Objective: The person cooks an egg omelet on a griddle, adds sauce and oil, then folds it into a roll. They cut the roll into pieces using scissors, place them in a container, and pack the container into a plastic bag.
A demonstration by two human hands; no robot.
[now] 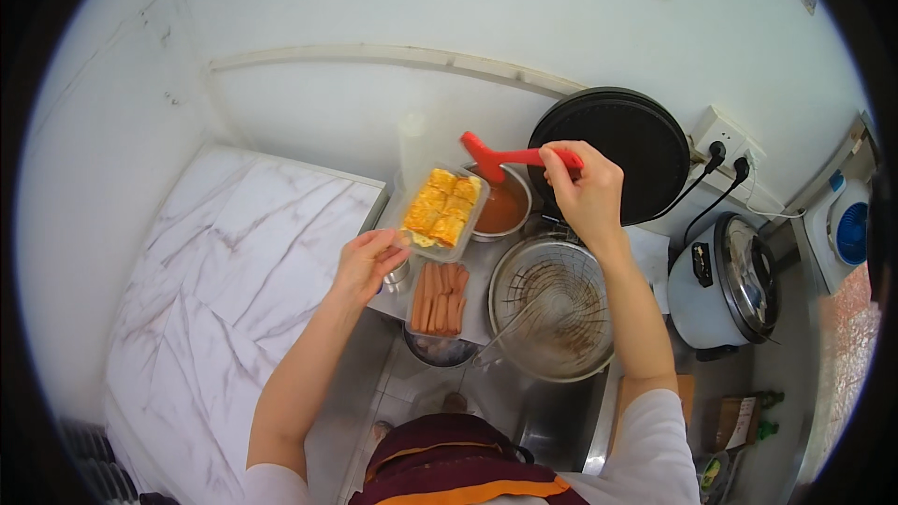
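Note:
My left hand [366, 263] grips the lower left corner of a clear plastic container [459, 247]. Inside lie several pieces of yellow, browned egg pancake [443, 207], coated with reddish sauce in places. My right hand [588, 186] is closed around the handle of a red T-headed brush or spreader [515, 156]. The tool's wide head is above the far rim of a steel pot of red-brown sauce [501, 209], just right of the container. A tray of sausages [438, 298] lies below the container, nearer to me. Beside it stands a large steel pot [494, 308] with a wire strainer [561, 294].
A marble-patterned tabletop [231, 245] spreads to my left. An open black round electric griddle [617, 154] leans at the wall. Plugs and cords hang from a socket [726, 140]. A rice cooker [708, 287] stands right, and a bowl [440, 352] sits low beneath the sausages.

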